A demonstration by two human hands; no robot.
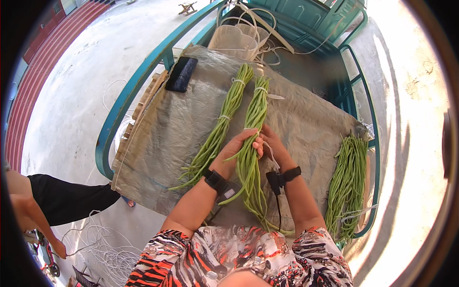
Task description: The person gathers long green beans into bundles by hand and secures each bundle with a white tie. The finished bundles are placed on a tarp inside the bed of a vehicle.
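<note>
A person's left hand (235, 152) and right hand (273, 143) close around the middle of a bundle of long beans (252, 143) on a grey sacking sheet (162, 129). The white tie (270, 154) at the right fingers looks loose; if it slips, the pods could splay. A tied bundle (224, 119) lies just left, loose beans (348, 184) far right.

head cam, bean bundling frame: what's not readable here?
- Tie on the middle bean bundle: head view, covered by the left hand and right hand, so knotted or loose is unclear.
- Right fingertips: behind the beans.
- Plastic container contents: too small, glare.
- Loose beans lower ends: blend into the cart rail.
- Bystander: cut by the left rim.
</note>
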